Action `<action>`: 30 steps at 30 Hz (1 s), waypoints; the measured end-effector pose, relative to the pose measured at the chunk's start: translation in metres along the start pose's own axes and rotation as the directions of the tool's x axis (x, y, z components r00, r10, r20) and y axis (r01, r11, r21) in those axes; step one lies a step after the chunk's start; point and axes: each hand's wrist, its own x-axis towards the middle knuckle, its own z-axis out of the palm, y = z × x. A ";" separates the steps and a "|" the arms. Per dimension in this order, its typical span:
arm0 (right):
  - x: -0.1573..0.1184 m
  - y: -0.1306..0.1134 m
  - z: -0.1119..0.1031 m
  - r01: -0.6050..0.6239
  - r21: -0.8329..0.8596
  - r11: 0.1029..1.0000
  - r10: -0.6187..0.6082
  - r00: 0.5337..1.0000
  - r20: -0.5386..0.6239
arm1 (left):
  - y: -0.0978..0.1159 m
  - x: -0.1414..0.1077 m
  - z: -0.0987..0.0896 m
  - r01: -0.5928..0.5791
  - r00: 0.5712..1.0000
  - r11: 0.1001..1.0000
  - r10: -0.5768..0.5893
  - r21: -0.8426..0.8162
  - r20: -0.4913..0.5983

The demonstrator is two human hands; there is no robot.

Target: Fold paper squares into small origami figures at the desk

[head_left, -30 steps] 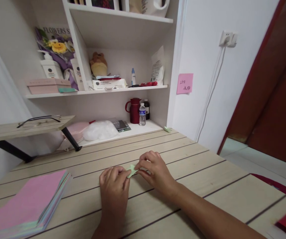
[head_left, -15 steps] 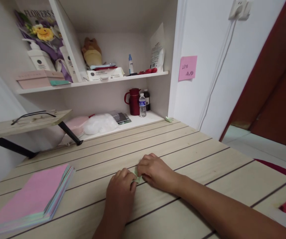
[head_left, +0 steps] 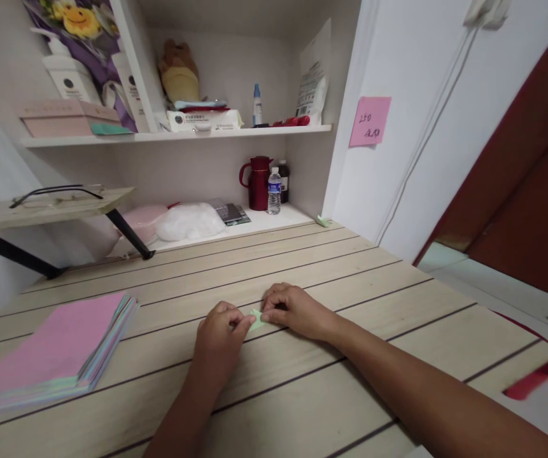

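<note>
A small piece of light green folded paper (head_left: 256, 320) is at the middle of the wooden table (head_left: 274, 407), between my two hands. My left hand (head_left: 222, 327) pinches its left side between thumb and fingers. On the right side, my right hand (head_left: 293, 310) has its thumb and fingertips closed on the paper's edge. My fingers cover part of the paper, so its full shape is hidden. A stack of coloured paper (head_left: 58, 346) with a pink sheet on top lies to the left of my left hand.
Another small green folded paper (head_left: 322, 221) sits at the table's far right corner. Behind the table, a shelf holds a red jug (head_left: 258, 184), a water bottle (head_left: 274, 192) and a white plastic bag (head_left: 190, 221). Glasses (head_left: 58, 191) rest on a raised board at left.
Both hands have shifted slightly, and the fingers have turned so that more of the green paper shows between them. The camera view has tilted downward a little.
</note>
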 end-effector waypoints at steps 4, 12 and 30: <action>0.002 -0.004 0.002 -0.052 -0.060 0.997 0.052 0.999 -0.007 | 0.000 0.001 0.001 0.011 1.000 0.999 -0.011 0.041 0.006; 0.000 -0.004 0.009 -0.083 -0.234 0.969 0.076 0.996 -0.039 | 0.004 0.002 0.005 0.034 0.999 0.977 -0.033 0.210 -0.011; 0.004 0.000 0.010 -0.082 -0.089 0.993 0.077 0.996 -0.051 | 0.007 0.002 0.005 0.001 1.000 0.940 0.010 0.340 -0.030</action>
